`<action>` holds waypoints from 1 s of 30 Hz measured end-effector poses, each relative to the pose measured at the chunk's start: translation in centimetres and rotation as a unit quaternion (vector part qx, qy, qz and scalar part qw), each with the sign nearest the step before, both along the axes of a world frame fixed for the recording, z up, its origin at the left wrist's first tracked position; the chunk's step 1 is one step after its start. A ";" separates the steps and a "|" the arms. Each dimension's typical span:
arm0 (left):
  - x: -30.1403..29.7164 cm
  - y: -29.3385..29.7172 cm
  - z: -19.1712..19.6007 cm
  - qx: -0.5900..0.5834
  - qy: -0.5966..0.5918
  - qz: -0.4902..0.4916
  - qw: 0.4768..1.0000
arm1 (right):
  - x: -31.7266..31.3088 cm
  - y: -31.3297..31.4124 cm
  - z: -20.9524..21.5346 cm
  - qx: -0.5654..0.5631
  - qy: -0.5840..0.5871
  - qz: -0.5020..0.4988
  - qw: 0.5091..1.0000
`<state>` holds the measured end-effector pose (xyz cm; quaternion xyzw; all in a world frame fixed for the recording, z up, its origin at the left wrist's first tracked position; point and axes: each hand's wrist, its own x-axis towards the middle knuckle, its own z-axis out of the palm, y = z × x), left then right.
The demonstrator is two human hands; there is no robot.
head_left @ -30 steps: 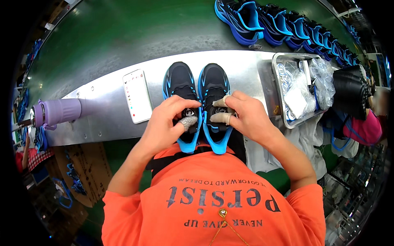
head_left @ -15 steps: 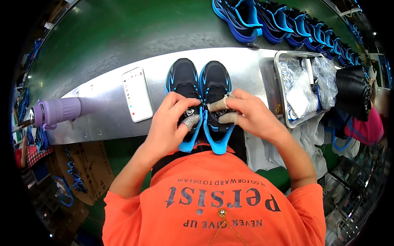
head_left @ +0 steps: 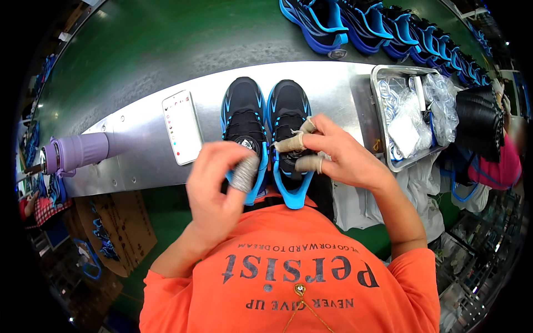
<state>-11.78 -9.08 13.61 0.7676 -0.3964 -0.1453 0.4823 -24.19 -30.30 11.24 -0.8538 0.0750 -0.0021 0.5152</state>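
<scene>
Two black and blue sneakers stand side by side in front of me, toes pointing away: a left one (head_left: 244, 102) and a right one (head_left: 290, 105). A round dark emblem with a white mark shows at the left sneaker's tongue. My left hand (head_left: 214, 180) is at that sneaker's collar, fingers curled and blurred, silver tape around the thumb; whether it holds anything is unclear. My right hand (head_left: 338, 152) has beige covers on its fingertips. Its thumb and fingers are bent onto the right sneaker's tongue and opening, gripping there and partly hiding them.
A white-screened phone (head_left: 182, 129) lies left of the sneakers on the metal ledge (head_left: 139, 144). Farther left is a purple bottle (head_left: 83, 152) on its side. A metal tray (head_left: 388, 152) with plastic bags stands right. More sneakers (head_left: 316, 28) line the green surface (head_left: 189, 44).
My left hand has drawn back toward me and to the left, uncovering the left sneaker's tongue emblem. My right hand stays at the right sneaker with its fingers slightly shifted.
</scene>
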 end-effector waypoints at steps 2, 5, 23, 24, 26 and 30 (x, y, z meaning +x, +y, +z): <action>1.4 -0.2 -0.3 0.015 -0.017 0.034 0.999 | -0.4 0.5 -0.2 -0.033 0.016 -0.019 0.999; 2.7 -1.2 -0.5 0.087 0.021 0.023 0.996 | -0.4 1.0 0.3 -0.071 0.027 -0.047 0.996; 2.9 -1.2 -1.5 0.133 0.041 -0.073 0.988 | 0.1 0.6 1.4 -0.056 -0.015 -0.085 0.995; 3.0 -1.3 -1.5 0.147 0.057 -0.076 0.985 | 0.1 0.8 1.6 -0.064 -0.012 -0.082 0.994; 3.5 -1.2 -1.7 0.142 0.094 -0.093 0.981 | 0.2 1.0 1.9 -0.059 -0.019 -0.088 0.994; 3.3 -0.9 -2.1 0.113 0.077 -0.081 0.987 | 0.5 1.0 1.4 -0.045 -0.038 -0.105 0.993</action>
